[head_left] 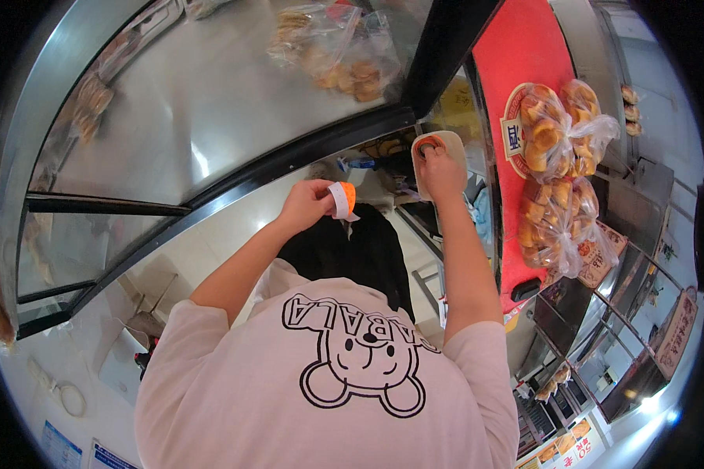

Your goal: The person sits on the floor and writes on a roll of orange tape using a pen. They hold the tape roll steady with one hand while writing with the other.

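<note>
Item: white shirt, worn, black bear outline and lettering across it, just behind both grips.

Item: left hand, bare, thumb and fingers clamped on an orange-and-white piece. The piece is curved, projects to the right of the grip, white band nearest the fingers; roll or folded strip, cannot be told.

Item: right hand, bare, further forward than the left and well apart from it. Fingers reach onto a cream tray-like piece with rounded corners, at an orange ring. Fingertips partly hidden; whether they are closed on the ring or merely touching cannot be told.

Item: dark trousers, below and between the two grips.

Item: red counter, right of the right-hand grip. On it, bagged bread in clear knotted bags, golden brown; nearer the wearer, a small black object.

Item: display case, glazed, black-framed, beyond the left-hand grip; clear bags of baked goods inside.

Item: metal racks, farthest right of both grips, past the counter.
</note>
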The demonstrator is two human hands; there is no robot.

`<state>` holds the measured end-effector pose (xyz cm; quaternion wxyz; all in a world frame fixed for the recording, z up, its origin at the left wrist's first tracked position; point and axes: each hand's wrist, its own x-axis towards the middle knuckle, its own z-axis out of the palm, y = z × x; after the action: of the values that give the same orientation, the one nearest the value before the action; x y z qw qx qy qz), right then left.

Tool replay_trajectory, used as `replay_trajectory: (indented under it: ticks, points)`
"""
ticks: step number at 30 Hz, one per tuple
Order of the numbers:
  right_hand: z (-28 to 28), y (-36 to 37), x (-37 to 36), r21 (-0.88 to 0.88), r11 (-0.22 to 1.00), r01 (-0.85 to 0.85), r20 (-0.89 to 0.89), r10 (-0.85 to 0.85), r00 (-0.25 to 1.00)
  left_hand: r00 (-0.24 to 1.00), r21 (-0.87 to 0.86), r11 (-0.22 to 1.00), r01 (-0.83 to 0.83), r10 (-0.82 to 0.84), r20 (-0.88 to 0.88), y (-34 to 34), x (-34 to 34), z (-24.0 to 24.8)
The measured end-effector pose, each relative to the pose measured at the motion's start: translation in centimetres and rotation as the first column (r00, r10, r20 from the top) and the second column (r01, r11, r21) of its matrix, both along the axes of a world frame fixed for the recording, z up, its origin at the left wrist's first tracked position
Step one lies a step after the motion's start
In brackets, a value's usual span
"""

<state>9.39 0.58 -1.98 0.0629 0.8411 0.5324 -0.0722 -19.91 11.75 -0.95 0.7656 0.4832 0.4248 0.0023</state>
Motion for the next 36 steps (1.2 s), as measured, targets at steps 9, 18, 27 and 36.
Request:
replay_trajectory:
  ticks: [9,18,27,36]
  points:
    - [2.4,-0.7,0.6,0.113,0.967,0.228,-0.293,-0.187,0.938,0.999,-0.012,1.0,0.012,-0.012,-0.04,-0.2,-0.6,-0.7]
    - [3.0,-1.0,0.9,0.142,0.824,0.548,-0.605,-0.366,0.707,1.0,-0.065,0.998,0.014,-0.014,0.005,-0.1,0.6,-1.3]
    - [2.4,-1.0,0.3,0.119,0.83,0.545,-0.578,-0.388,0.718,0.997,-0.006,0.998,0.065,-0.065,-0.051,0.2,0.4,-1.6]
    - [2.4,-0.8,0.5,0.052,0.854,0.518,-0.625,-0.377,0.684,0.999,0.002,0.999,0.04,-0.04,-0.008,0.3,0.4,-2.3]
